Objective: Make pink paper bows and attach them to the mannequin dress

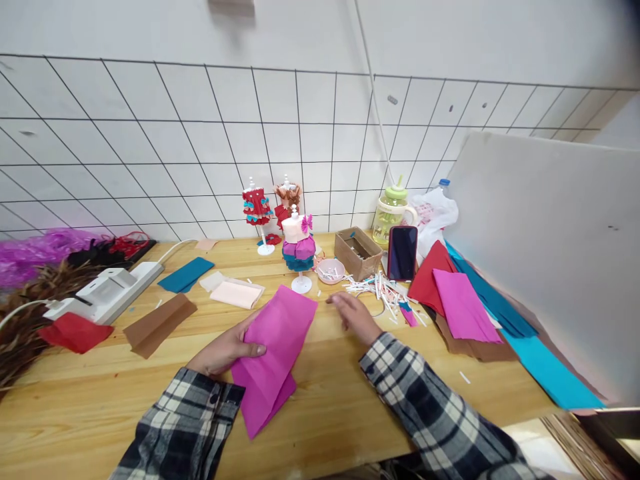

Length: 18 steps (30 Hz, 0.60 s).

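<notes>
My left hand [230, 348] grips a folded sheet of magenta crepe paper [280, 347], thumb on top and the other fingers underneath. The paper hangs in two overlapping layers above the table. My right hand [354, 315] hovers to the right of the sheet with its fingers apart and nothing visible in them. Just beyond stands a small white dress form [299, 248] dressed in a pale pink top, a magenta and teal skirt and a magenta bow. A pink bowl [331, 270] lies close past my right fingertips, beside a scatter of white paper sticks [383, 293].
Two more dressed forms, one red and teal [257, 208], one brown and red [289, 197], stand near the tiled wall. A cardboard box [357, 253], a phone [402, 253] and a green-lidded bottle [390, 217] are back right. Coloured paper [465, 307] and a power strip [120, 293] flank the table.
</notes>
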### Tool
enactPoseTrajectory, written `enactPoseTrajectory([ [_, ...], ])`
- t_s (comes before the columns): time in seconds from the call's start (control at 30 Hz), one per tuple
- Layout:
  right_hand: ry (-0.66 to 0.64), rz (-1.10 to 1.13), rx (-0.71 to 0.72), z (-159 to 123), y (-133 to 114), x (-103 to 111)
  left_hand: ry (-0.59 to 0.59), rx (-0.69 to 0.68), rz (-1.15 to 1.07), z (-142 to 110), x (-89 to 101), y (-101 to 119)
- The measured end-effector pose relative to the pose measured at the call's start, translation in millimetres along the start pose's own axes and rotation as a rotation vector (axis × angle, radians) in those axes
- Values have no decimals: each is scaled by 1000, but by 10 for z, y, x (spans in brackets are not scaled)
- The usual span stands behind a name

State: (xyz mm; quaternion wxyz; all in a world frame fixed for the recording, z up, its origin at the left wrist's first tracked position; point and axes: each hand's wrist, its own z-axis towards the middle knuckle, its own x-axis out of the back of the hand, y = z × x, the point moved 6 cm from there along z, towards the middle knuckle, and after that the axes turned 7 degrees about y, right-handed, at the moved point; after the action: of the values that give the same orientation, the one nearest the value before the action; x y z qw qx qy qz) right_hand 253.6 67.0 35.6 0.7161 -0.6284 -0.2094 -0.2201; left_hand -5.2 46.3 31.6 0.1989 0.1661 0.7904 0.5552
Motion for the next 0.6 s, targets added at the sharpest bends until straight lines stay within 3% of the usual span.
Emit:
enactPoseTrajectory([
  [0.07, -22, 28, 26, -16, -93, -193, -41, 0, 35, -16, -8, -1],
  [0.13, -24, -134, 89, -20, -157, -301, -113, 28, 105, -32, -32, -18],
  [0.23, -42, -452, 120, -18, -138, -360, -182, 79, 224, -51, -51, -36],
  [0.33, -53, -571, 85, -17, -40, -338, -139, 47, 352, -48, -25, 27],
  [0.5, -4, -333, 57, -8, 71, -225, -90, -61, 499, -17, -68, 225],
  [0.6, 33, -92, 27, 41, 112, -169, -140, -40, 523, 8, -160, 241],
])
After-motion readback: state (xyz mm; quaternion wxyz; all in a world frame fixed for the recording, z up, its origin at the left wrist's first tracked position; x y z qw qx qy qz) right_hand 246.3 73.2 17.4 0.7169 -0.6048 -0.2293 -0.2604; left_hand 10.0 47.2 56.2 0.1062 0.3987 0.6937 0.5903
